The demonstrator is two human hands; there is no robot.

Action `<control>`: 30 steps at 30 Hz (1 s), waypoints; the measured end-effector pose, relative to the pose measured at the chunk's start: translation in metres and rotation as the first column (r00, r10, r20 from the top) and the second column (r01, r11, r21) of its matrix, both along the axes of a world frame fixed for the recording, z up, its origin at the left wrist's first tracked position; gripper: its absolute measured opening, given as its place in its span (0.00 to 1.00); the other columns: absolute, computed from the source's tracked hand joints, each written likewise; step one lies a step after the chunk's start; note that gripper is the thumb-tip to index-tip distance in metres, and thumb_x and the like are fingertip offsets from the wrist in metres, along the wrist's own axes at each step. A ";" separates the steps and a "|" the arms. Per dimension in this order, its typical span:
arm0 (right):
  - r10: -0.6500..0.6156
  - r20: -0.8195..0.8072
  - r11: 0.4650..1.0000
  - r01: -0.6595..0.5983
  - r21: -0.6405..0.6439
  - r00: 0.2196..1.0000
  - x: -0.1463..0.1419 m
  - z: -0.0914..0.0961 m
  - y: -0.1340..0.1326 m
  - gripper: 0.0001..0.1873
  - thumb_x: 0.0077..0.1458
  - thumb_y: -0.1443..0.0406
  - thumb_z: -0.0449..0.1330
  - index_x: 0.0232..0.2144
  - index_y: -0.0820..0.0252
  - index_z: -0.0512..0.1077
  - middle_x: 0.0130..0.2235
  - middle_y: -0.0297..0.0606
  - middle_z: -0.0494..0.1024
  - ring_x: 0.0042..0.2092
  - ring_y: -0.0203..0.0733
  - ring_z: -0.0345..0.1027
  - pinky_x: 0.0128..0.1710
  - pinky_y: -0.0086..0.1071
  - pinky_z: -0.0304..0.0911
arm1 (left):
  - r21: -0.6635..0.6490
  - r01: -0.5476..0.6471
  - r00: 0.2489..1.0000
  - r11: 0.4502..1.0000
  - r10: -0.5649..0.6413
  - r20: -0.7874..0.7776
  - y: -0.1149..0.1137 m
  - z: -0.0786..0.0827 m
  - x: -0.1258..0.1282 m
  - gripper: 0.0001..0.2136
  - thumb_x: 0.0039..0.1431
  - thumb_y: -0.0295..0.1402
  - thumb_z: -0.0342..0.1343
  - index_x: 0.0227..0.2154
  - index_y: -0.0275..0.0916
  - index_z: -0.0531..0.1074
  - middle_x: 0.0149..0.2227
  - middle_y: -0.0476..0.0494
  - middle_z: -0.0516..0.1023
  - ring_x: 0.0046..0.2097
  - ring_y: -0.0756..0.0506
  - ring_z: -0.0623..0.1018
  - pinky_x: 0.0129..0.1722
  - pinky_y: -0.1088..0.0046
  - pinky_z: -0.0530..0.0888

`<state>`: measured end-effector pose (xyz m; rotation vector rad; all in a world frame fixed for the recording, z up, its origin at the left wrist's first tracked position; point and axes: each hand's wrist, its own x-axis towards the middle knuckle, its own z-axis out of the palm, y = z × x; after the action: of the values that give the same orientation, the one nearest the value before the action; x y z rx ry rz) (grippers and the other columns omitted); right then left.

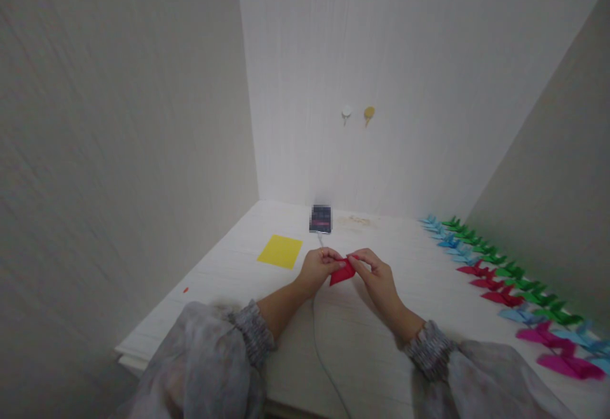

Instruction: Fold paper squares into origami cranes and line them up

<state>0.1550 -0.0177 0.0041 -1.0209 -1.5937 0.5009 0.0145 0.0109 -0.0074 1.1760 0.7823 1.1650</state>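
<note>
A small folded piece of red paper is held just above the white table between both hands. My left hand pinches its left edge with fingers closed. My right hand pinches its right upper edge, fingers also closed on it. Both forearms wear loose grey patterned sleeves.
A yellow paper square lies flat to the left. A phone stands behind the hands with a cable running toward me. Rows of folded paper figures, blue, green, red and magenta, line the right side. Two wall hooks sit above.
</note>
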 end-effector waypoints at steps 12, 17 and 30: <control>0.011 -0.027 1.000 -0.011 0.001 1.000 0.000 -0.001 -0.001 0.09 0.50 0.61 0.54 0.27 0.57 0.72 0.30 0.37 0.70 0.35 0.40 0.64 0.37 0.34 0.59 | -0.034 0.019 1.000 0.999 -0.020 -0.015 0.001 -0.002 0.001 0.13 0.32 0.31 0.63 0.24 0.33 0.71 0.24 0.46 0.75 0.27 0.50 0.73 0.31 0.74 0.69; 0.010 -0.033 1.000 -0.010 0.018 0.999 0.001 -0.001 -0.001 0.09 0.51 0.62 0.54 0.28 0.57 0.73 0.31 0.37 0.70 0.36 0.39 0.64 0.38 0.34 0.59 | -0.042 0.013 0.999 0.999 -0.015 -0.036 0.003 -0.004 0.002 0.13 0.31 0.31 0.63 0.24 0.33 0.71 0.23 0.46 0.75 0.26 0.50 0.73 0.30 0.74 0.68; -0.056 -0.102 0.998 0.059 0.021 0.993 0.005 0.004 -0.002 0.11 0.52 0.60 0.50 0.27 0.59 0.70 0.32 0.37 0.70 0.37 0.40 0.63 0.40 0.34 0.57 | -0.051 -0.031 0.994 0.998 0.026 -0.103 0.008 -0.010 0.001 0.12 0.32 0.30 0.62 0.24 0.32 0.71 0.21 0.46 0.74 0.23 0.52 0.71 0.25 0.77 0.67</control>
<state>0.1595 -0.0202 0.0079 -1.0049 -1.4729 0.4862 0.0153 0.0189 -0.0169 1.1910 0.9050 1.1078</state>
